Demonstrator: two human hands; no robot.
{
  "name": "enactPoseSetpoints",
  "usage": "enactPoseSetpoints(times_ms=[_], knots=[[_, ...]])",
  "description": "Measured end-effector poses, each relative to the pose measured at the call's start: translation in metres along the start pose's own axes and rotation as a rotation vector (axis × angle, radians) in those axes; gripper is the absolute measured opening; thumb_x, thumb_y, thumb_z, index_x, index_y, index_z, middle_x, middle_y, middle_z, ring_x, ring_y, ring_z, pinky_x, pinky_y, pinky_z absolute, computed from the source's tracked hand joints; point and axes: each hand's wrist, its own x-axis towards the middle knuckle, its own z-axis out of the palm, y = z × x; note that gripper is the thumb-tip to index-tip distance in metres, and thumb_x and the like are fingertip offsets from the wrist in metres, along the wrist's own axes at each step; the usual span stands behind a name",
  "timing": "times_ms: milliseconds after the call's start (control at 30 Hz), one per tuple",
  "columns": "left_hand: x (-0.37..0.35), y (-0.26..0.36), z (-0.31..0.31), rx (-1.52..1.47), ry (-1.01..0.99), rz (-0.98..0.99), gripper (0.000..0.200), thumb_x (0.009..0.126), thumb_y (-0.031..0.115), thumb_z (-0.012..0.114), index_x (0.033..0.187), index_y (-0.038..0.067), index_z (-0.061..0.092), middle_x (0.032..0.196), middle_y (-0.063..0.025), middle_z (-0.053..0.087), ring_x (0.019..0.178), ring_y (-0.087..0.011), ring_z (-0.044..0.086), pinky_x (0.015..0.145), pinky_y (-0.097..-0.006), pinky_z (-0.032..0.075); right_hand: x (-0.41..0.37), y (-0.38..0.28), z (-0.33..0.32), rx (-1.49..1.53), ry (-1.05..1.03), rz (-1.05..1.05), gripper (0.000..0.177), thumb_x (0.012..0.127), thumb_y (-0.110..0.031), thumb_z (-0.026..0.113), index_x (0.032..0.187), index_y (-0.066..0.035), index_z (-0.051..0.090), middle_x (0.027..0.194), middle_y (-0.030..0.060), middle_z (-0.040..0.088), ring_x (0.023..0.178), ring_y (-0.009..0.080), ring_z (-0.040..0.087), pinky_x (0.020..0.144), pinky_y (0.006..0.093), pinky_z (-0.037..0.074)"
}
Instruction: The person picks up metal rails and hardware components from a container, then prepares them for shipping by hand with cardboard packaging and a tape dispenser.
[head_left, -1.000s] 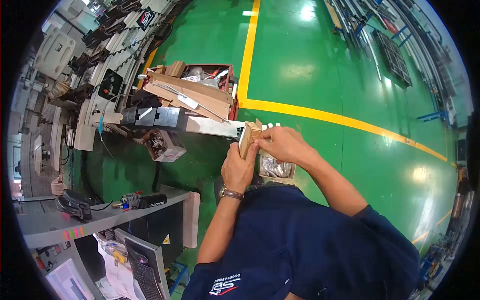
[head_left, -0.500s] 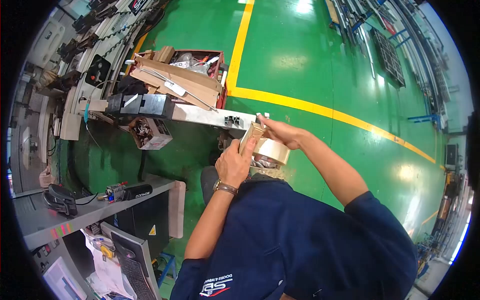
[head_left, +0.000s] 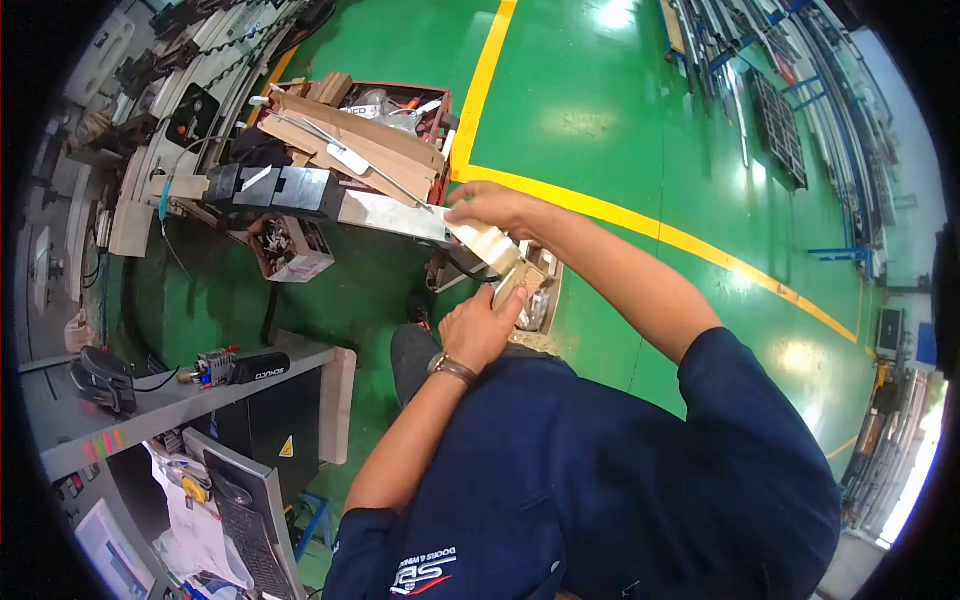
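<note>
My left hand (head_left: 478, 328), low in the middle, is closed round a tan, block-like piece (head_left: 516, 282) pinched between thumb and fingers. A shiny, pale tape roll (head_left: 488, 248) lies against the upper end of that piece. Reaching in from the right, my right hand (head_left: 492, 208) has its fingers bent at the roll's upper left side; its fingertips are partly hidden, and what they grip cannot be made out. Just left of the roll is the end of a pale flat bar (head_left: 390, 215).
A red crate (head_left: 446, 105) holds cardboard and rods. Below the bar hangs or stands a box of small parts (head_left: 290, 250). A grey desk (head_left: 200, 400) with a keyboard (head_left: 258, 545) is at lower left. Another box (head_left: 548, 318) stands beyond my left hand.
My right hand has moved left and up, over the end of the bar. The tape roll has swung from the right of the tan piece to its upper left. My left hand keeps its hold.
</note>
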Motion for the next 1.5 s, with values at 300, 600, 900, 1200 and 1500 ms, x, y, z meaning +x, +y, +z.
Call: enactPoseSetpoints(times_ms=[300,600,900,1200,1500], knots=[[0.041,-0.053,-0.001,-0.049,0.073,-0.106,0.064,0.100,0.066,0.044,0.114,0.010,0.073,0.111,-0.0265,0.073,0.110,-0.0497,0.066,0.094,-0.0567,0.050,-0.132,-0.033,0.016,-0.118,0.054,-0.208,0.063,0.088,-0.031,0.068,0.144,-0.005,0.057,0.120,0.0143,0.065,0.113,0.0218,0.061,0.101,0.0345,0.046],[0.039,-0.073,-0.002,-0.286,0.044,-0.030,0.060,0.106,0.053,0.039,0.101,0.002,0.069,0.075,-0.0136,0.068,0.069,-0.0249,0.070,0.067,-0.0401,0.055,-0.136,0.044,0.015,-0.461,0.233,-0.037,0.069,0.088,-0.055,0.064,0.119,0.006,0.070,0.104,0.0260,0.074,0.098,0.0375,0.072,0.088,0.0452,0.055],[0.015,-0.074,-0.042,-0.469,-0.002,0.120,0.069,0.103,0.067,0.048,0.137,0.008,0.054,0.086,-0.0072,0.070,0.069,-0.0196,0.069,0.064,-0.0356,0.056,-0.137,0.028,0.050,-0.512,0.322,-0.207,0.056,0.092,-0.048,0.068,0.116,0.003,0.067,0.099,0.0264,0.073,0.092,0.0402,0.072,0.081,0.0463,0.054],[0.014,-0.089,-0.045,-0.773,0.061,0.023,0.060,0.095,0.053,0.075,0.129,0.007,0.054,0.083,-0.0053,0.069,0.069,-0.0104,0.065,0.057,-0.0277,0.053,-0.133,0.011,0.060,-0.580,0.292,-0.244,0.063,0.095,-0.055,0.065,0.119,0.003,0.066,0.101,0.0288,0.072,0.096,0.0441,0.071,0.084,0.0497,0.054],[0.000,-0.071,-0.061,-0.886,0.060,0.235,0.060,0.098,0.048,0.073,0.136,0.007,0.051,0.090,-0.0066,0.071,0.075,-0.0161,0.069,0.069,-0.0314,0.058,-0.117,0.006,0.070,-0.627,0.568,-0.262,0.068,0.093,-0.057,0.067,0.127,0.001,0.060,0.082,0.0278,0.071,0.082,0.0476,0.071,0.075,0.0546,0.055]])
